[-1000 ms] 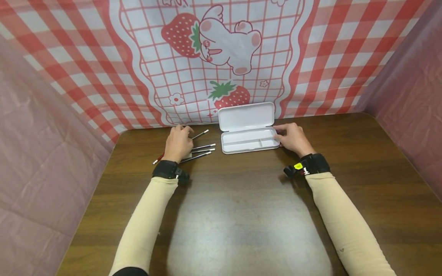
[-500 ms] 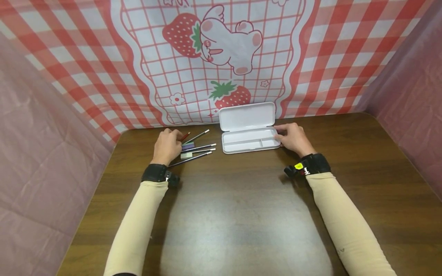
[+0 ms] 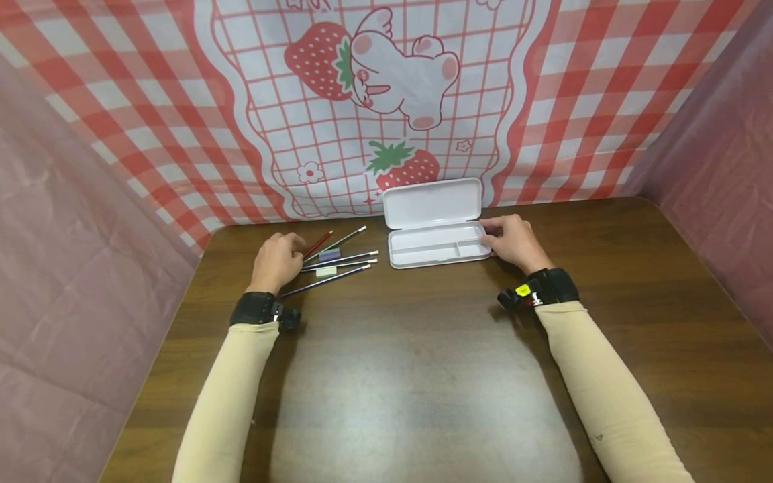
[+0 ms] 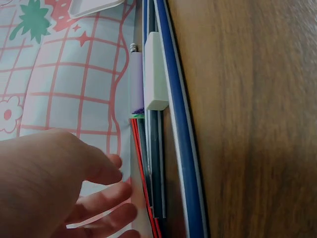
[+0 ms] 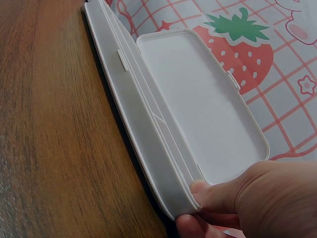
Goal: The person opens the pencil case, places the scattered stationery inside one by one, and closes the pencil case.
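Note:
My right hand [image 3: 513,243] pinches the right end of a white pencil case [image 5: 143,124], thumb over the rim and fingers outside. The case lies with its lid [image 3: 431,204] raised; its lower half has dividers. My left hand [image 3: 276,263] is over the left ends of several pencils, fingers loosely bent and holding nothing in the left wrist view. Among them are a red pencil [image 3: 318,243] and a dark blue striped pencil [image 4: 183,129] nearest the front. A purple eraser [image 3: 329,255] and a white eraser [image 4: 156,74] lie among the pencils.
The wooden table [image 3: 423,376] reaches back to a red-and-white checked cloth [image 3: 580,121] with strawberry prints, just behind the lid. Pink curtains [image 3: 72,268] hang at both sides. Black camera straps [image 3: 256,308] circle the wrists.
My left hand has drawn back leftward from above the pencils, uncovering the erasers. The red pencil now points toward the back right. My right hand stays on the pencil case.

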A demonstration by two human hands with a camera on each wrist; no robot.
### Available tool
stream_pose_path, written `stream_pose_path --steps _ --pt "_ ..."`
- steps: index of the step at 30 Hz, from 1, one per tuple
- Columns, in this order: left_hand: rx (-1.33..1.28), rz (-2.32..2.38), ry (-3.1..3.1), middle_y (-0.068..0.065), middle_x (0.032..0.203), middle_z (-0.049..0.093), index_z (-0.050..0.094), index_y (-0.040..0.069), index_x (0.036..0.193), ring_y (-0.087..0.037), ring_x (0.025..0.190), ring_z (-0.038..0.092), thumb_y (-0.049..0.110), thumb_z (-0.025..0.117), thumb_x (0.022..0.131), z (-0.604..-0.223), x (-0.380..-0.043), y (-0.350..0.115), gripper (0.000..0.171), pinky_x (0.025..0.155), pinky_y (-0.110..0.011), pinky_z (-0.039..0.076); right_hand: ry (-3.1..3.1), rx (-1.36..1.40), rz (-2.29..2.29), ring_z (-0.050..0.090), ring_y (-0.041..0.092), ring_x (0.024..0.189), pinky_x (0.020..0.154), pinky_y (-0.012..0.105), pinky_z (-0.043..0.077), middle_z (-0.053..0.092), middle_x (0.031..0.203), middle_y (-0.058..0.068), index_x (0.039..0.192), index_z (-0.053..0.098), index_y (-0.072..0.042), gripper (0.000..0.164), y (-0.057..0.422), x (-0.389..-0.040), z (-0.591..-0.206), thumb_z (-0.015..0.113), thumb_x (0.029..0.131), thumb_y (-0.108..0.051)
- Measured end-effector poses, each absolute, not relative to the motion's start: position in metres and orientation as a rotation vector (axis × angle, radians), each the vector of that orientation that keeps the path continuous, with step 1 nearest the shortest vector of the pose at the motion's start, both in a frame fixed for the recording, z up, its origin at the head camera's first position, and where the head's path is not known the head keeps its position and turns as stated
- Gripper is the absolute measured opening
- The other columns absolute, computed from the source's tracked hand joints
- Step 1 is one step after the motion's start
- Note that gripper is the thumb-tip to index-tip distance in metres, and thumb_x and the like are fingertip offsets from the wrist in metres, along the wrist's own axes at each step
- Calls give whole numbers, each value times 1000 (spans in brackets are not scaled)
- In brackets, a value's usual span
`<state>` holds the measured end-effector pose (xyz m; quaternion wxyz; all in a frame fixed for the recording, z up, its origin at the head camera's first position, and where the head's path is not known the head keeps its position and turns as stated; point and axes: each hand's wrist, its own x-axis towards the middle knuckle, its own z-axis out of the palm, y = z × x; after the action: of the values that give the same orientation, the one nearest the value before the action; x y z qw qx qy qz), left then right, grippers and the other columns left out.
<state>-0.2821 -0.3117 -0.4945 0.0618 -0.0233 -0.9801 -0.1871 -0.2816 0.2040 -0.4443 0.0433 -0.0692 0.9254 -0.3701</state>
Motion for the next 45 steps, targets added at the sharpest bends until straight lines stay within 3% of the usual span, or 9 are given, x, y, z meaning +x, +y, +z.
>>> stream_pose_path --steps 6,21,30,41,45 --pt "-115 -527 -2975 -16 113 78 79 11 127 -39 108 75 9 71 93 -500 -284 -314 35 92 -60 59 2822 -205 -1131 68 14 71 63 22 49 75 129 29 151 68 2 45 204 -282 -444 72 107 -10" --pt "-39 -529 -3036 -8 116 81 79 19 133 -37 112 76 6 76 92 -502 -284 -318 43 87 -58 61 2826 -211 -1121 66 12 70 64 23 49 76 126 28 151 68 1 46 203 -283 -445 72 107 -10" --pt "2 -526 -3082 -7 116 80 82 20 130 -35 109 76 7 71 96 -503 -284 -321 38 80 -52 59 2824 -205 -1127 67 12 71 64 23 49 76 123 28 151 69 1 45 203 -282 -446 72 107 -10" --pt "19 -525 -3078 -8 117 78 81 21 128 -37 112 75 7 65 97 -499 -280 -315 38 80 -55 59 2840 -203 -1119 67 14 71 63 25 49 75 108 23 150 69 0 45 203 -281 -446 73 107 -11" --pt "8 -519 -3064 -8 115 77 81 20 128 -37 110 75 6 65 96 -500 -279 -314 38 80 -56 59 2854 -210 -1104 67 13 70 63 24 49 74 113 24 150 70 0 45 204 -282 -446 73 107 -11"
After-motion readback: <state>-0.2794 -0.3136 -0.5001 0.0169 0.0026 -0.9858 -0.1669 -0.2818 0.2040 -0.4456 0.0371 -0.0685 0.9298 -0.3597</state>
